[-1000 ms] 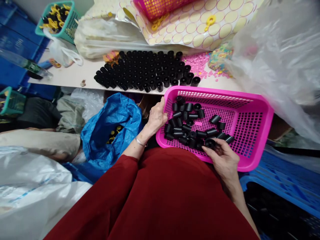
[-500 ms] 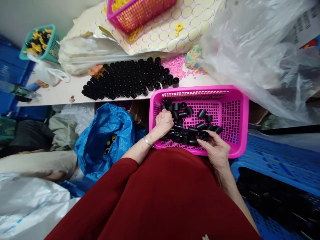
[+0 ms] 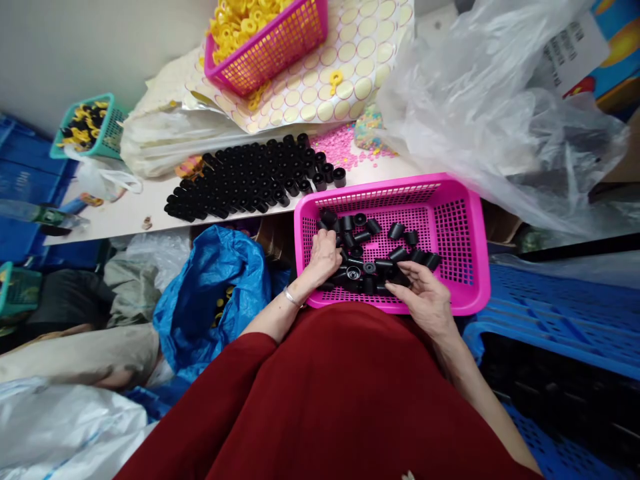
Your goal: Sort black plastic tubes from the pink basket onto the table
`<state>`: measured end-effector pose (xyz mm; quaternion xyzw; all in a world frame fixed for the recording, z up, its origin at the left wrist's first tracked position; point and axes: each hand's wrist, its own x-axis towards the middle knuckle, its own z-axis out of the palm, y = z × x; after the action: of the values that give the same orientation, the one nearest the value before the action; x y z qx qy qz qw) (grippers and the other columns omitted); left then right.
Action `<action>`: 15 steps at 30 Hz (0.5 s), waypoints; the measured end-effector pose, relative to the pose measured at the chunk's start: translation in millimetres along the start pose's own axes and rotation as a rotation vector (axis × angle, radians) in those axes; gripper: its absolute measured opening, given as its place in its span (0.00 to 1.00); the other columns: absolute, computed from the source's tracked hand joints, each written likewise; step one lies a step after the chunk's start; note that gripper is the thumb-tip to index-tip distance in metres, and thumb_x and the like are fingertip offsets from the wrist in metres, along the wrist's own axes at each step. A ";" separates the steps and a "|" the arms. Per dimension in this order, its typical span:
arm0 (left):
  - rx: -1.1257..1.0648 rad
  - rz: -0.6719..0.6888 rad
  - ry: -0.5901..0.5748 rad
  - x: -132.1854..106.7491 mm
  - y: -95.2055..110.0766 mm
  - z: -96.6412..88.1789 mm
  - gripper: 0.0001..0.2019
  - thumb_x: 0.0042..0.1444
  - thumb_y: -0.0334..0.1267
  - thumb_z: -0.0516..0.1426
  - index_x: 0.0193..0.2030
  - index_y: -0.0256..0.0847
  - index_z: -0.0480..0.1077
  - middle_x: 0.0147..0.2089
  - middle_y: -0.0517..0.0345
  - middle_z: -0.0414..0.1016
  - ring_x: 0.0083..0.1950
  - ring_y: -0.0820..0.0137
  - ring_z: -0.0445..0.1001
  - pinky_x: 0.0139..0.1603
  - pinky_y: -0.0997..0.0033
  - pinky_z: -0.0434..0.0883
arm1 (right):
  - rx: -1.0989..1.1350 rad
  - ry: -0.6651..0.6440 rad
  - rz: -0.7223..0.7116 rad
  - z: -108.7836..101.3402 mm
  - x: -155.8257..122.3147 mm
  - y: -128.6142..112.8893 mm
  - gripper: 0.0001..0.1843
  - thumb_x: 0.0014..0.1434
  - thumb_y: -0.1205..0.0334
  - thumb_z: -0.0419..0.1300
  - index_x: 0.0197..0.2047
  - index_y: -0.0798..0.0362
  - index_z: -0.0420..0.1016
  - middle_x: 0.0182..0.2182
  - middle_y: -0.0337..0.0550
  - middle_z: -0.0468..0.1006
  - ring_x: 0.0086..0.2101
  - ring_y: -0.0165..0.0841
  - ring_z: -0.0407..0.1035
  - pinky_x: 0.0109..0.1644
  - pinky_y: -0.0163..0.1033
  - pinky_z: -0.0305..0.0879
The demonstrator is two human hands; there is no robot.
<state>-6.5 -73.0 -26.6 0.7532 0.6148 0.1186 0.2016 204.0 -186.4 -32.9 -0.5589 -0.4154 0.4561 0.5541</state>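
Note:
A pink basket (image 3: 463,263) in front of my body holds loose black plastic cylinders (image 3: 396,231), some lying on their sides and some end up. My left hand (image 3: 324,259), with a bracelet at its wrist, is inside the basket's left part. Its fingers are curled down among the cylinders, and what they grip is hidden. Over the basket's near right side, my right hand (image 3: 425,293) pinches a black cylinder (image 3: 401,277) between thumb and fingers. Beyond the basket, many black cylinders (image 3: 260,177) stand upright in close rows on the white table (image 3: 120,217).
A pink basket of yellow parts (image 3: 265,57) rests on a sheet with round stickers (image 3: 370,40). Pink pieces (image 3: 336,143) and clear plastic bags (image 3: 480,100) lie at the back. A blue sack (image 3: 210,287) is left, blue crates (image 3: 560,313) right. Another person's leg (image 3: 85,353) shows left.
The view has tilted up and shifted slightly. My right hand's cylinder has turned and sits lower among the others. My left hand's fingers have loosened a little from a tight curl.

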 end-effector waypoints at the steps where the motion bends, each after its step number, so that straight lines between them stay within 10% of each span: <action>1: 0.001 0.004 -0.015 -0.2 -0.2 -0.4 0.11 0.56 0.29 0.57 0.46 0.42 0.69 0.46 0.45 0.72 0.48 0.54 0.72 0.52 0.50 0.73 | 0.002 0.007 0.008 0.3 0.0 -0.5 0.24 0.47 0.51 0.76 0.46 0.49 0.79 0.38 0.40 0.81 0.38 0.35 0.78 0.43 0.43 0.81; 9: -0.534 -0.143 -0.010 -3.7 6.0 -15.6 0.15 0.55 0.33 0.63 0.51 0.39 0.74 0.43 0.51 0.77 0.45 0.62 0.74 0.49 0.59 0.73 | -0.031 -0.026 -0.087 8.8 9.5 -24.2 0.18 0.53 0.51 0.72 0.45 0.48 0.81 0.42 0.43 0.79 0.43 0.37 0.78 0.47 0.44 0.80; 15: -1.316 -0.175 -0.363 -16.7 22.0 -31.8 0.20 0.50 0.42 0.69 0.49 0.38 0.78 0.39 0.54 0.79 0.37 0.71 0.77 0.39 0.67 0.74 | -0.011 0.015 -0.080 18.7 18.4 -43.0 0.19 0.53 0.51 0.72 0.47 0.46 0.79 0.42 0.41 0.81 0.42 0.38 0.80 0.50 0.47 0.80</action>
<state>-4.3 -87.9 12.8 0.4296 0.4301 0.3223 0.7257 192.0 -162.3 9.7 -0.5484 -0.4354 0.4271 0.5720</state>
